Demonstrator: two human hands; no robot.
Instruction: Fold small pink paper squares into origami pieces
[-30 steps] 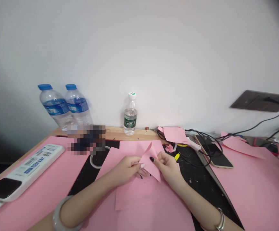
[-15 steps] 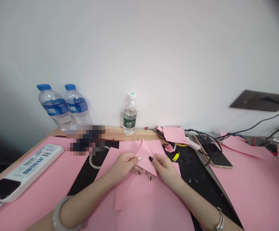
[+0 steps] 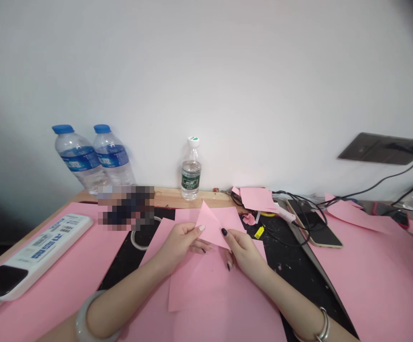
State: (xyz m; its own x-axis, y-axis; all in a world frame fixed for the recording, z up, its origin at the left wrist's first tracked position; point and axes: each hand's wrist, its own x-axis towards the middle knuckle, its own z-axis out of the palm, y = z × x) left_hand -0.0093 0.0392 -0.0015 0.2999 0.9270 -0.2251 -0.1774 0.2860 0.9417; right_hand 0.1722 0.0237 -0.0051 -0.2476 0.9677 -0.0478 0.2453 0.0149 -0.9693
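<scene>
A folded piece of pink paper (image 3: 210, 226), with a pointed corner at its top, is held up between my two hands. My left hand (image 3: 184, 243) pinches its left side, thumb on top and fingers beneath. On the right edge, my right hand (image 3: 241, 251) grips it the same way, its dark-nailed thumb over the paper. Below both hands lie larger pink sheets (image 3: 195, 287), overlapping on a black mat (image 3: 292, 275). The undersides of the fingers are partly hidden by the folded paper.
A small water bottle (image 3: 191, 173) stands by the wall, with two blue-capped bottles (image 3: 80, 159) further left. A white power bank-like device (image 3: 37, 256) lies at left. Cables, a phone (image 3: 315, 225), small pink papers (image 3: 258, 198) and more pink sheets (image 3: 377, 270) are at right.
The folded paper has turned and shifted slightly left, its tip now further left and higher. My right fingers have spread out lower beneath it.
</scene>
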